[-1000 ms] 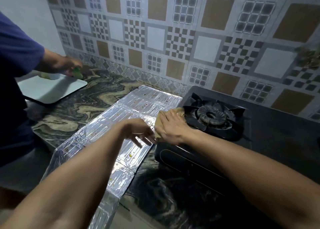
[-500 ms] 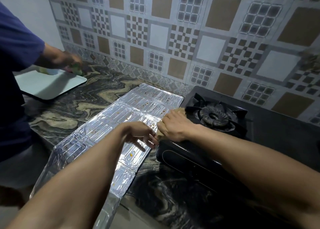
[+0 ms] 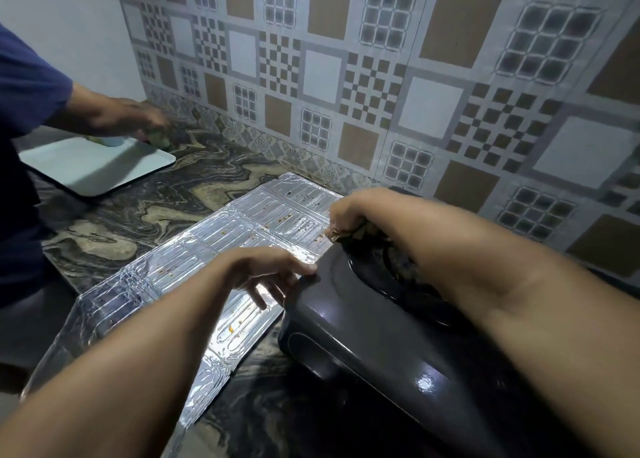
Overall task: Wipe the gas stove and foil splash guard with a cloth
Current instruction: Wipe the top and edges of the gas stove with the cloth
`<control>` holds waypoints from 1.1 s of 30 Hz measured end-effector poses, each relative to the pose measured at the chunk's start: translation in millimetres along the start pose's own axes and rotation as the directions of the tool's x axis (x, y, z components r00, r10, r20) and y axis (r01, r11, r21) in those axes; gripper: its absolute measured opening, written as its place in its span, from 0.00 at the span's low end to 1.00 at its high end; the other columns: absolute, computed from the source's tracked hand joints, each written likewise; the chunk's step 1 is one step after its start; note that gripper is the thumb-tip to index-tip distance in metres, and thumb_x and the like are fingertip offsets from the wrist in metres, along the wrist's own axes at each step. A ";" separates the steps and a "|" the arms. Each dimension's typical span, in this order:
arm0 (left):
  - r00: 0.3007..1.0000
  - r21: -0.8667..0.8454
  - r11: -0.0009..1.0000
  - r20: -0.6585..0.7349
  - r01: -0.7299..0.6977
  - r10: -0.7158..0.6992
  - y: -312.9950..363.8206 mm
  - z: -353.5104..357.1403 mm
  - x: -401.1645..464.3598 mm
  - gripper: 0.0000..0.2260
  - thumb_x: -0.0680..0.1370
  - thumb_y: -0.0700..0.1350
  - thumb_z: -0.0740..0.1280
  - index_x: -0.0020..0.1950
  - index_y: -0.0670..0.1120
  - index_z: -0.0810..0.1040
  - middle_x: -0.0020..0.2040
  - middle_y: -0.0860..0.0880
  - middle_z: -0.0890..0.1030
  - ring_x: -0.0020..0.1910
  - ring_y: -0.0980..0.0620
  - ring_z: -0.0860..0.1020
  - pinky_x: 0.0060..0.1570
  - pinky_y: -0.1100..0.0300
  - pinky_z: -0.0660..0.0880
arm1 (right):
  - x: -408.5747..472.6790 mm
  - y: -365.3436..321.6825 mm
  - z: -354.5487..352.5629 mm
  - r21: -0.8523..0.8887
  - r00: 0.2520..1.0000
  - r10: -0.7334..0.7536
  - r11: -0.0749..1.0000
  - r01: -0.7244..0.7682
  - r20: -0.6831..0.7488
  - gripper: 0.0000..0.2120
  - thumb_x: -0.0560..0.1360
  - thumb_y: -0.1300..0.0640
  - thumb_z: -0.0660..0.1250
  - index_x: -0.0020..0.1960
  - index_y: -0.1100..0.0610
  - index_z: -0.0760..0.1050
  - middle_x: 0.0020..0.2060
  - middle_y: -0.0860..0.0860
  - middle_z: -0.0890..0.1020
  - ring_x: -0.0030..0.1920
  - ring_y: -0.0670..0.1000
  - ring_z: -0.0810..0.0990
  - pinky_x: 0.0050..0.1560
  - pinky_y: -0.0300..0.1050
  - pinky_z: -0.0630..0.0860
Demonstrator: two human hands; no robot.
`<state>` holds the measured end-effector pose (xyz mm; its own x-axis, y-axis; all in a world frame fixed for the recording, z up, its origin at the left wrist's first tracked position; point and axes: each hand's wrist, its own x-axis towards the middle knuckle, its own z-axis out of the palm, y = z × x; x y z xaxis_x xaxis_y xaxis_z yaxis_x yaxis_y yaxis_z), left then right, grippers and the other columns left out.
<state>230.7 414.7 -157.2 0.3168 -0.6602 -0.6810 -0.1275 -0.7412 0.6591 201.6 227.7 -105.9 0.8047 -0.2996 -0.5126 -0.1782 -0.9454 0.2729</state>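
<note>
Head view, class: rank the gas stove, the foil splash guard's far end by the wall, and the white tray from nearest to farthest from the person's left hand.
1. Gas stove: its left edge touches the left hand fingertips.
2. Foil splash guard's far end: ahead, by the wall.
3. White tray: far left.

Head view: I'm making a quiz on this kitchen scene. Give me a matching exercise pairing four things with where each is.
1. cloth
2. foil splash guard
3. white tray
4. left hand

a. far left of the counter
b. bunched in the right hand
c. flat on the counter beside the gas stove
d. fingertips at the stove's left edge

Pairs: 1-b, 2-c, 3-a, 4-d
</note>
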 end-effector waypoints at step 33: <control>0.985 0.096 0.994 -0.173 0.045 -0.028 123.8 21.7 57.8 0.21 0.73 0.66 0.66 0.49 0.49 0.80 0.57 0.43 0.81 0.57 0.44 0.78 0.62 0.42 0.72 | 57.2 141.4 -15.8 0.180 0.977 -0.207 0.961 0.212 -0.046 0.10 0.73 0.54 0.73 0.53 0.56 0.82 0.42 0.49 0.81 0.47 0.50 0.77 0.50 0.44 0.77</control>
<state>212.9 282.2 -121.9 0.4781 -0.6082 -0.6336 -0.2026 -0.7784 0.5942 231.3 78.9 -83.8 0.8492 -0.0912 -0.5201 -0.1023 -0.9947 0.0073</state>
